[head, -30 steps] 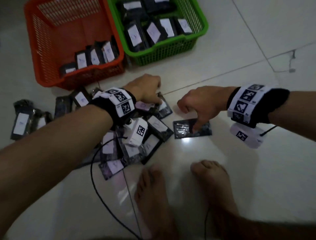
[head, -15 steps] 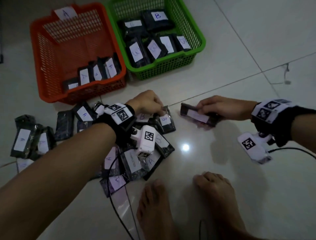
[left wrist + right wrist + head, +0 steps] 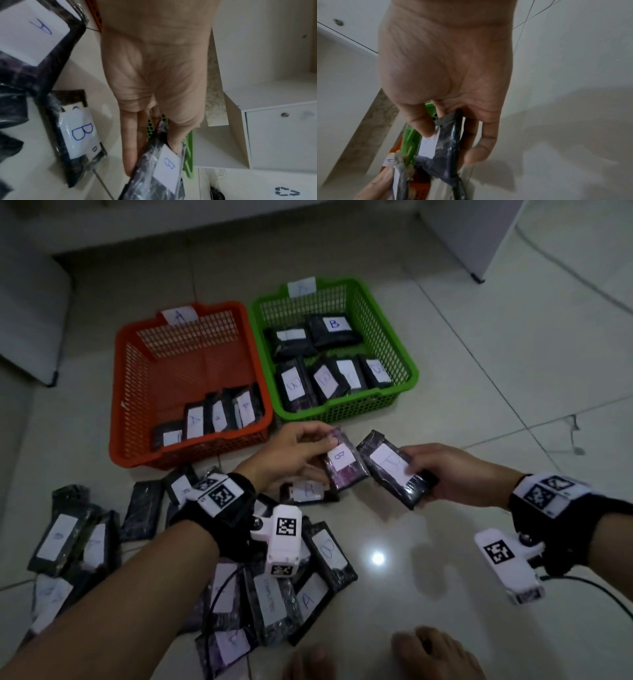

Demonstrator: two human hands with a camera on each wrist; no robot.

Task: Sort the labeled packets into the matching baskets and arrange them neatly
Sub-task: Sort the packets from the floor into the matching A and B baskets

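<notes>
Both forearms reach forward; left hand (image 3: 291,453) pinches a packet (image 3: 344,465), right hand (image 3: 445,474) grips another packet (image 3: 397,470), raised side by side.

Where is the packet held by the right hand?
Head view, right of centre: the right hand holds the B packet above the floor, beside the left hand's packet.

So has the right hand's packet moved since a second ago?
Yes. The packet is up off the floor in the right hand, nearer the green basket.

Two dark packets with white "B" labels, one (image 3: 343,462) beside the other (image 3: 394,470), are held above the floor. The orange basket (image 3: 137,392) holds "A" packets, the green basket (image 3: 387,313) "B" packets; more lie in a loose pile (image 3: 274,594).
</notes>
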